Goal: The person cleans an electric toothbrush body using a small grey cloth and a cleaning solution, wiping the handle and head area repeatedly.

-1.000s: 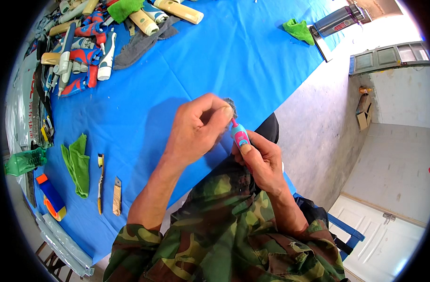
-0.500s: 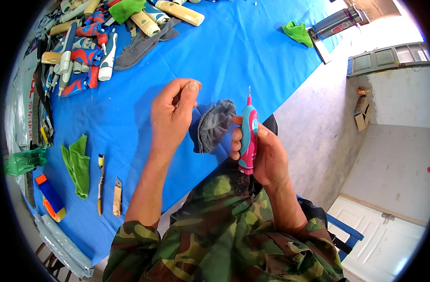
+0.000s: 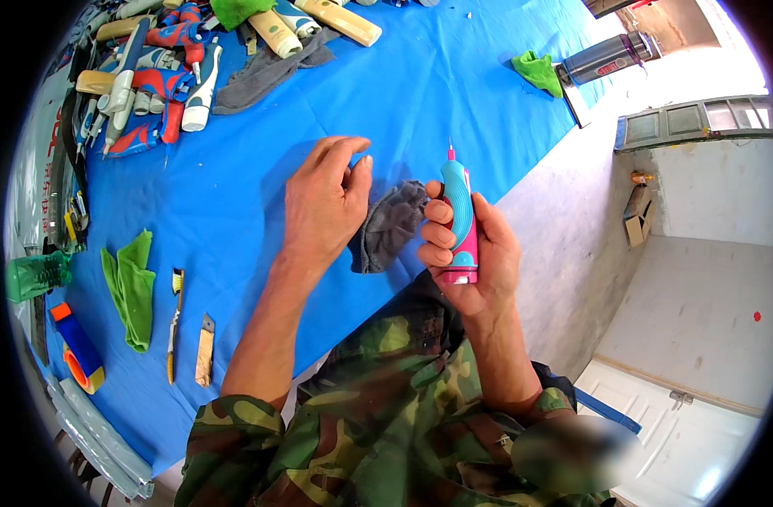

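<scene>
My right hand [image 3: 479, 245] is wrapped round a pink and teal electric toothbrush handle [image 3: 462, 211]. It stands nearly upright with its thin metal shaft pointing up and its pink base toward me. The ribbed teal side shows between fingers and thumb. To its left, over the blue cloth, my left hand [image 3: 329, 194] hovers with loosely bent fingers, the thumb a little apart from them. I see nothing in it, though its palm is hidden. Between the hands a crumpled dark grey cloth [image 3: 390, 228] lies at the table's edge.
Many brush handles [image 3: 202, 89] lie heaped at far left. On the left lie a green cloth [image 3: 135, 291], a toothbrush [image 3: 176, 325], a wooden-handled blade [image 3: 204, 351], an orange tape roll [image 3: 80, 372] and a green plastic bottle [image 3: 38, 275]. A dark flask [image 3: 606, 57] rests far right.
My right hand has turned the handle, bringing its ribbed teal side into view, and its fingers now wrap further round it. The left hand's thumb and fingers have loosened from a closed pinch.
</scene>
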The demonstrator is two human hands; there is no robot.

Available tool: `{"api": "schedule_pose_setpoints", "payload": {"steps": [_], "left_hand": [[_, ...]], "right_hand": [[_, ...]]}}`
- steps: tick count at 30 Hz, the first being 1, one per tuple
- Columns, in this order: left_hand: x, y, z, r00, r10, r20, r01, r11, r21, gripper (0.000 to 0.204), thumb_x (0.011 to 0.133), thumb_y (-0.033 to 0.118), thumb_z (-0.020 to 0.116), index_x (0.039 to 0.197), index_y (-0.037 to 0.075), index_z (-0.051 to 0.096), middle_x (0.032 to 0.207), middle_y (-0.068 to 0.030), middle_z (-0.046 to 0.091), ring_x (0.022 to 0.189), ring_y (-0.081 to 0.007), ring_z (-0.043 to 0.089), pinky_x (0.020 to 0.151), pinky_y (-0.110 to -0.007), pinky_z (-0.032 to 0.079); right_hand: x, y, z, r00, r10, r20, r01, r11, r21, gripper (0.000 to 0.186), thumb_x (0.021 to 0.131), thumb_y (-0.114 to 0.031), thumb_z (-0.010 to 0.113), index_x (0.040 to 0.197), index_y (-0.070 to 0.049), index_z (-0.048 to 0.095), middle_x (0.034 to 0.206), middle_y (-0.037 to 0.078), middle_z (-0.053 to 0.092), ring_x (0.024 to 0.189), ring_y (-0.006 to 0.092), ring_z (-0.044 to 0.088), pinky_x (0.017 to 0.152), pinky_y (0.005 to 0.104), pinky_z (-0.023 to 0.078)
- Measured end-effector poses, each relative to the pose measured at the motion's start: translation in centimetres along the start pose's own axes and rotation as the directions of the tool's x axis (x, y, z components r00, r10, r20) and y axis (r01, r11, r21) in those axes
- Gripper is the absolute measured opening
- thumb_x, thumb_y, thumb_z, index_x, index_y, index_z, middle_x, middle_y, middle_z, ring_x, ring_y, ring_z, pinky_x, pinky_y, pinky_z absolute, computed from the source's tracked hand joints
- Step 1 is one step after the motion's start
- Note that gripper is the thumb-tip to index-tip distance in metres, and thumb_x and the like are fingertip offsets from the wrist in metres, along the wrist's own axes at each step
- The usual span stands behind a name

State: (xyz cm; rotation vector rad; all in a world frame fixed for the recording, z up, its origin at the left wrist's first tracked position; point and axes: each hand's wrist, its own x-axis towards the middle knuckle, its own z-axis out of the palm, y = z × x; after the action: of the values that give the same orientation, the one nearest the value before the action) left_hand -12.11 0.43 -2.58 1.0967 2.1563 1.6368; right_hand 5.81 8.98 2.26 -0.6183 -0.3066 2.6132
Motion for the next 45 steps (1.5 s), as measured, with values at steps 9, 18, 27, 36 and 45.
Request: {"api": "schedule_pose_setpoints", "payload": {"steps": [9, 18, 27, 36, 45], "left_hand": [[0.0, -0.4, 0.0, 0.998, 0.055, 0.035, -0.058, 0.993, 0.107, 0.018, 0.095, 0.013, 0.069, 0.111, 0.004, 0.071, 0.112, -0.0137, 0.073, 0.087, -0.0346, 0.072, 0.075, -0.043, 0.058], [0.2, -0.8, 0.2, 0.991, 0.130, -0.029, -0.127, 0.989, 0.082, 0.017, 0.094, 0.011, 0.072, 0.108, 0.002, 0.072, 0.099, -0.0128, 0.073, 0.070, -0.0247, 0.066, 0.065, -0.036, 0.054], [-0.1, -1.0, 0.3, 0.995, 0.097, 0.023, -0.099, 0.988, 0.118, 0.015, 0.100, 0.012, 0.062, 0.112, 0.005, 0.069, 0.104, -0.0182, 0.073, 0.093, -0.0409, 0.071, 0.077, -0.048, 0.058], [-0.2, -1.2, 0.1, 0.995, 0.070, 0.073, -0.075, 0.995, 0.068, 0.023, 0.097, 0.004, 0.055, 0.117, 0.003, 0.066, 0.108, -0.0170, 0.073, 0.094, -0.0393, 0.071, 0.080, -0.051, 0.057], [0.1, -0.7, -0.2, 0.999, 0.052, 0.012, -0.052, 0.999, -0.011, 0.024, 0.101, 0.016, 0.063, 0.121, 0.005, 0.066, 0.101, -0.0156, 0.074, 0.092, -0.0383, 0.072, 0.078, -0.047, 0.058]], "right_hand": [[0.2, 1.0, 0.0, 0.997, 0.064, 0.052, -0.067, 0.997, 0.049, 0.044, 0.112, -0.037, 0.040, 0.134, 0.000, 0.051, 0.096, 0.004, 0.059, 0.070, 0.0124, 0.052, 0.058, 0.0282, 0.041], [0.0, 1.5, 1.0, 0.999, -0.035, 0.039, 0.046, 0.940, -0.339, 0.054, 0.111, -0.042, 0.039, 0.137, 0.002, 0.053, 0.098, 0.008, 0.061, 0.070, 0.0167, 0.056, 0.057, 0.0309, 0.046], [1.8, 1.2, 1.7, 0.979, -0.156, -0.132, 0.077, 0.879, -0.470, 0.046, 0.107, -0.039, 0.048, 0.128, 0.000, 0.060, 0.095, 0.008, 0.066, 0.074, 0.0172, 0.061, 0.064, 0.0326, 0.050], [3.4, 1.2, 3.0, 0.932, -0.361, -0.042, 0.229, 0.672, -0.704, 0.037, 0.107, -0.029, 0.059, 0.127, 0.001, 0.061, 0.092, 0.006, 0.066, 0.073, 0.0136, 0.061, 0.062, 0.0280, 0.049], [4.3, 0.8, 3.5, 0.929, -0.369, -0.017, 0.210, 0.565, -0.798, 0.035, 0.106, -0.024, 0.059, 0.130, 0.000, 0.061, 0.093, 0.004, 0.065, 0.075, 0.0117, 0.061, 0.066, 0.0248, 0.050]]}}
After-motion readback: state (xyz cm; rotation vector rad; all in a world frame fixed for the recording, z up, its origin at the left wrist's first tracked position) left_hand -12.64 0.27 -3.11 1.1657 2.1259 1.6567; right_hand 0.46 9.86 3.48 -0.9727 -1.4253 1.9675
